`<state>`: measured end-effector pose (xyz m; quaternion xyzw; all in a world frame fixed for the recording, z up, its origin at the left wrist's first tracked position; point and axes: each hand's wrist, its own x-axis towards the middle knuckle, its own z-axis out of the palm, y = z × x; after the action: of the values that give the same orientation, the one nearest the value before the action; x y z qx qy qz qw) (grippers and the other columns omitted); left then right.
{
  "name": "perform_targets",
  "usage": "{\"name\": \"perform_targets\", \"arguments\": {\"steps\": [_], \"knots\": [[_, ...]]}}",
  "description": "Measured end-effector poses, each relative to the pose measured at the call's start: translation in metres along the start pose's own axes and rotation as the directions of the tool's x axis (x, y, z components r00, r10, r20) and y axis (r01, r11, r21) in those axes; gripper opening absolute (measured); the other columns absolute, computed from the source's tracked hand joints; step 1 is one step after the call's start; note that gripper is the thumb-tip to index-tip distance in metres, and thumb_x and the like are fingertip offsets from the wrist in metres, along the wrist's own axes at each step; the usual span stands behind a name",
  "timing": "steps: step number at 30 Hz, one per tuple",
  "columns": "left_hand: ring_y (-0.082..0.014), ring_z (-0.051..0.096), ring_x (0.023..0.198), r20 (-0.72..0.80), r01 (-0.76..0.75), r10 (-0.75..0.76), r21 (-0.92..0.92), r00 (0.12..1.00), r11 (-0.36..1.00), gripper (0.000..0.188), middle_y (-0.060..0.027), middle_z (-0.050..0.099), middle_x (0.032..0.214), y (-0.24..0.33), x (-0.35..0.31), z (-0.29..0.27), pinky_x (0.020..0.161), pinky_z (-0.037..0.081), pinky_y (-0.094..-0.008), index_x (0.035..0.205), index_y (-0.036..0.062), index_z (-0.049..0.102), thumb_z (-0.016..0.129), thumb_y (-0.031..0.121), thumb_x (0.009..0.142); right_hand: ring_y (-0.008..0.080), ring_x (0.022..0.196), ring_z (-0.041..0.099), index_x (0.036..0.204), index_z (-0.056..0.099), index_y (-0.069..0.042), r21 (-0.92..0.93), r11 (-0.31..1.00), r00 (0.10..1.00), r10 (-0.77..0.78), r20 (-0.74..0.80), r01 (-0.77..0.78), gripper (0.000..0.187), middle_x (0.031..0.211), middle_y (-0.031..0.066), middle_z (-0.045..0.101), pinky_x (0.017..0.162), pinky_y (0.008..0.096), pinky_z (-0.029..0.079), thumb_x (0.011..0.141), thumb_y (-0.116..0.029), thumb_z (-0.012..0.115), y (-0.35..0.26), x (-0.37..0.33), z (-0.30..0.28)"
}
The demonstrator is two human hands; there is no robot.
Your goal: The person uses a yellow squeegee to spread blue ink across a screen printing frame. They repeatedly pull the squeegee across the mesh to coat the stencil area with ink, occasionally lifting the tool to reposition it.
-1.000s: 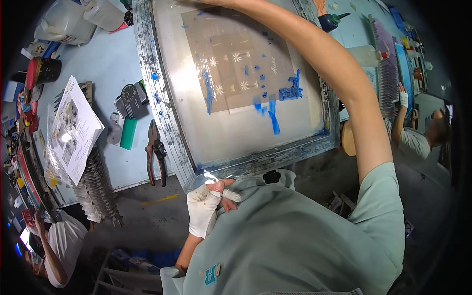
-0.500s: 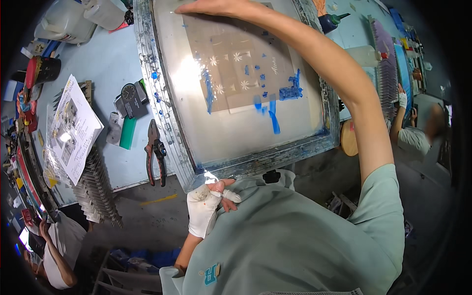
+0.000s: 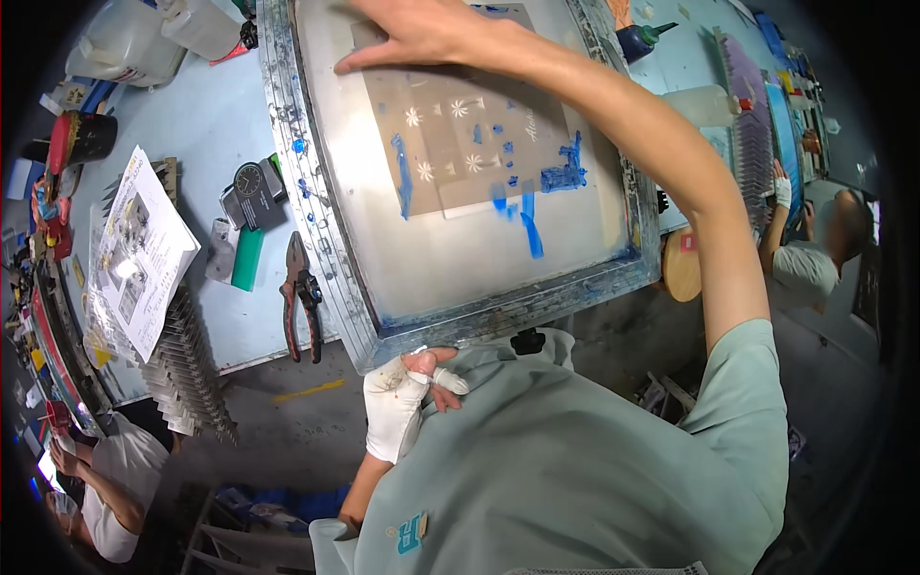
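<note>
Right hand (image 3: pixel 419 29) nearer, thumb splayed, elbow bent

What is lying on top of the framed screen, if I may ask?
On the framed screen, blue patches show. The bare right hand is over its far part; contact is unclear. Whatever this hand and forearm cover cannot be seen.

Grey rectangular metal frame (image 3: pixel 508 311): mottled blue and black. Translucent whitish mesh sheet (image 3: pixel 431 264): greyish-brown rectangular panel (image 3: pixel 441 195), four white starburst motifs, bright blue patches (image 3: pixel 532 235). White cloth glove (image 3: pixel 391 422): brownish smudges. Flat pale-blue table (image 3: pixel 211 125); near its front edge, black-jawed metal pliers (image 3: pixel 290 316), red-and-black handles. Sage-green cloth shirt (image 3: pixel 575 450): teal emblem (image 3: pixel 410 537).
</note>
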<state>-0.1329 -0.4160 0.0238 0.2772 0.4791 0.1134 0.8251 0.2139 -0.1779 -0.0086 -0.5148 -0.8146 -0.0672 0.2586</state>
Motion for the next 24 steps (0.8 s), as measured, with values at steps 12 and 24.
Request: {"name": "perform_targets", "arguments": {"steps": [12, 24], "knots": [[-0.0218, 0.068, 0.065, 0.18, 0.026, 0.021, -0.255, 0.983, 0.966, 0.053, -0.0208, 0.073, 0.092, -0.004, -0.006, 0.004, 0.056, 0.051, -0.0284, 0.14, -0.0065, 0.051, 0.054, 0.034, 0.107, 0.036, 0.15, 0.031, 0.148, 0.047, -0.002, 0.163, 0.985, 0.956, -0.108, 0.274, 0.064, 0.102, 0.157, 0.0156, 0.042, 0.126, 0.055, 0.019, 0.079, -0.074, 0.069, -0.127, -0.082, -0.021], [-0.0333, 0.068, 0.101, 0.36, -0.72, 0.67, 0.574, 0.649, 0.389, 0.039, -0.0204, 0.066, 0.123, 0.101, 0.032, 0.017, 0.091, 0.055, -0.0387, 0.14, -0.0003, 0.054, 0.059, 0.011, 0.102, 0.0404, 0.151, 0.027, 0.146, 0.046, -0.001, 0.239, 0.971, 0.936, -0.064, 0.346, -0.022, 0.094, 0.158, 0.0189, 0.037, 0.125, 0.0581, 0.016, 0.08, -0.064, 0.071, -0.166, -0.128, -0.051]]}}
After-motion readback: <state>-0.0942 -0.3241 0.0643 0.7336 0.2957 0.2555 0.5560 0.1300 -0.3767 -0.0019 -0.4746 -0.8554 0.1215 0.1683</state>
